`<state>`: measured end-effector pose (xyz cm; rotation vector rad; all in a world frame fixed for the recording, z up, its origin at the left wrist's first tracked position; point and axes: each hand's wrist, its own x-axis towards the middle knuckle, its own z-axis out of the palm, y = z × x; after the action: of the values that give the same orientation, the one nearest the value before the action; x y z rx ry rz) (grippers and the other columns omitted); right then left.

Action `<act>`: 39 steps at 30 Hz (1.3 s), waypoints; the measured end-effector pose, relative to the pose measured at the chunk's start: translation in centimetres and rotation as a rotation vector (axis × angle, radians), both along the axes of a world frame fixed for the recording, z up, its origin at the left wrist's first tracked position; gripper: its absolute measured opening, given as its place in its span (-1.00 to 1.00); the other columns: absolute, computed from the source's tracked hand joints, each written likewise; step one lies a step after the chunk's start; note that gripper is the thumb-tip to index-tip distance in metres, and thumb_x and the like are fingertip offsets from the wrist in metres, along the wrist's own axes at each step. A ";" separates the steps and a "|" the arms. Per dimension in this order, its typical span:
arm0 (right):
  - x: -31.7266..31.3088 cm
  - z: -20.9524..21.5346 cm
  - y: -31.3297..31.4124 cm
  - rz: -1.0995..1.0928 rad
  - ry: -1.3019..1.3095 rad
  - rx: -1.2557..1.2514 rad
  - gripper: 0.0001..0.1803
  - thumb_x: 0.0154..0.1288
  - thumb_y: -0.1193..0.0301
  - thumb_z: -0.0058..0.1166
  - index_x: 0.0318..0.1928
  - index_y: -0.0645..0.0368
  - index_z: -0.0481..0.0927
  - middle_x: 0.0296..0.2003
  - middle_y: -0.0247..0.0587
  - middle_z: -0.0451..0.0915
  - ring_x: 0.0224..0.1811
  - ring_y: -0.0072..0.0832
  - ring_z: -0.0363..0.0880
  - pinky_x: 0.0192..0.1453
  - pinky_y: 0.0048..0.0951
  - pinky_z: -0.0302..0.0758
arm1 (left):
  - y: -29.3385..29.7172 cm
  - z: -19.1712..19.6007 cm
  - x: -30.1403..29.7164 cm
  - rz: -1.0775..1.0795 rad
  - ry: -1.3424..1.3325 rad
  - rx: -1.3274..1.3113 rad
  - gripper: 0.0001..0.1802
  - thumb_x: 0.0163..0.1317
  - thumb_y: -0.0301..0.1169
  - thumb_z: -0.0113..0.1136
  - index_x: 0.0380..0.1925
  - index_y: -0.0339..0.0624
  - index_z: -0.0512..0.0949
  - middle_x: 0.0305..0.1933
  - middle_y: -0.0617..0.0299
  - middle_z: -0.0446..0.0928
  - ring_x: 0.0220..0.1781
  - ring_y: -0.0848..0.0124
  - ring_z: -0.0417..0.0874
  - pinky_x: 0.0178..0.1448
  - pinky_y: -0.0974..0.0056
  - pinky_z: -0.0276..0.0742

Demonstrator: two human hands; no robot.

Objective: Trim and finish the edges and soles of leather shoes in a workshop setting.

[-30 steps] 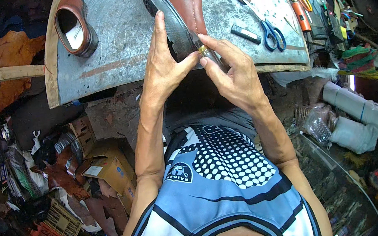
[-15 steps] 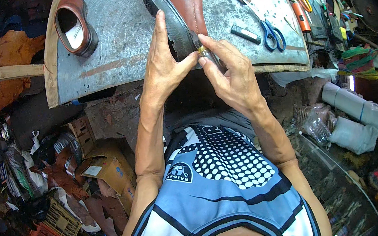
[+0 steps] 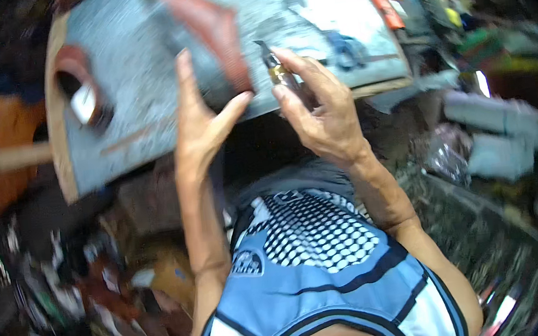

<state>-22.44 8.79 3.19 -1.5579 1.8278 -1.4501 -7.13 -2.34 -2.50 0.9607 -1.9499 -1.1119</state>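
Observation:
A brown leather shoe (image 3: 217, 31) lies on its side on the table, its dark sole (image 3: 207, 75) facing my left hand. Its far part is cut off by the top edge, and motion smears it. My left hand (image 3: 205, 119) holds the heel end, fingers stretched along the sole and thumb at the heel. In my right hand (image 3: 320, 96) is a knife (image 3: 274, 66) with a short dark blade and a brass-coloured collar. The fingers wrap its handle. The blade points up and away, apart from the shoe, just right of its heel.
Another brown shoe (image 3: 76, 80) stands at the table's left. Blue-handled scissors (image 3: 345, 46) lie right of the knife on the metal-topped table (image 3: 133, 110). An orange-handled tool (image 3: 386, 8) sits by the right edge among clutter. Wrapped clear rolls (image 3: 498, 115) lie lower right.
The knife has come away from the sole edge, leaving a gap to its right. My left hand and the shoe sit further left, and the whole view has tilted and blurred.

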 end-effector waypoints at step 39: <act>-0.3 -3.5 -8.2 0.428 -0.543 0.146 -0.70 0.32 0.35 0.16 -0.07 0.35 0.63 -0.32 -0.32 0.58 -0.30 -0.62 0.49 -0.21 -0.51 0.45 | -4.5 0.4 -1.1 0.097 0.661 0.709 -0.39 0.42 0.03 -0.02 0.15 -0.32 0.47 0.08 0.08 0.58 0.03 0.31 0.63 0.15 0.20 0.53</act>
<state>-22.72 0.58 -0.28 -1.2255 1.1742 -1.3282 -8.26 -6.83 -2.13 0.8529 -0.9728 -1.8297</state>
